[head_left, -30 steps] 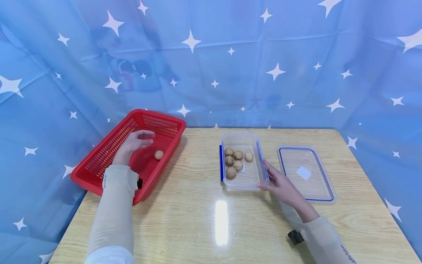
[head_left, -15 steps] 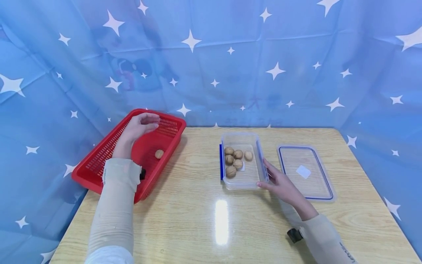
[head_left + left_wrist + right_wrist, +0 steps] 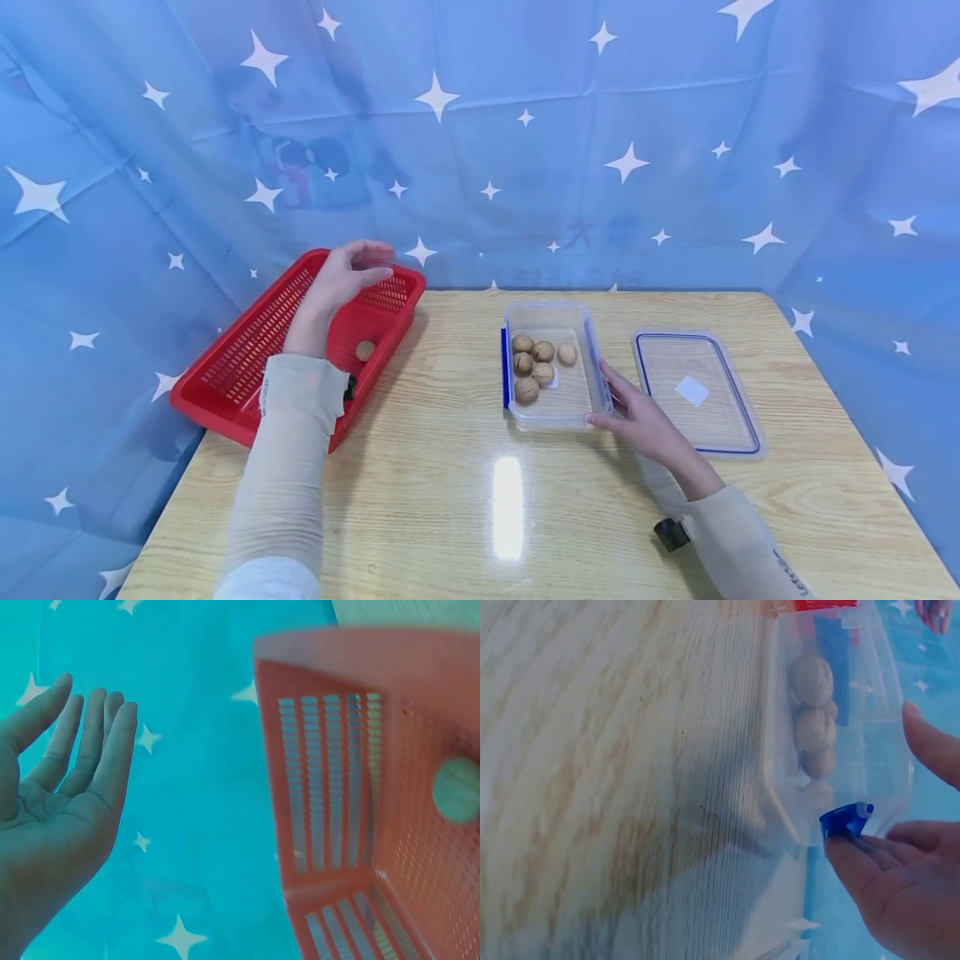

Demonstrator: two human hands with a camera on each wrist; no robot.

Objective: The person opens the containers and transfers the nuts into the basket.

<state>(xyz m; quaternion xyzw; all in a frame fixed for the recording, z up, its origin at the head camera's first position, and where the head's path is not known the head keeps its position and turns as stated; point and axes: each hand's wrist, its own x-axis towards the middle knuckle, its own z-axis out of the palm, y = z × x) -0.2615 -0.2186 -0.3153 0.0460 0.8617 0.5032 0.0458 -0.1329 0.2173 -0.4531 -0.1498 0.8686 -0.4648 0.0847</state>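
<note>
My left hand (image 3: 345,279) is raised over the far part of the red plastic basket (image 3: 202,398), fingers relaxed. In the left wrist view its palm shows nothing held. One walnut (image 3: 365,350) lies on the basket floor, by the right wall. My right hand (image 3: 645,423) holds the near right corner of a clear plastic food container (image 3: 570,408), thumb at the near side and fingers along the right side. In the right wrist view the fingers touch a blue clip flap (image 3: 846,819). Several walnuts (image 3: 527,390) lie inside, mostly along the left wall.
A clear lid (image 3: 720,417) with a blue seal lies flat on the wooden table (image 3: 420,500), right of the container. A blue curtain (image 3: 480,150) with white stars hangs behind the table and at both sides.
My left hand has risen from inside the basket and moved away and to the right, above its far end. The right hand, container and walnuts have stayed in place.
</note>
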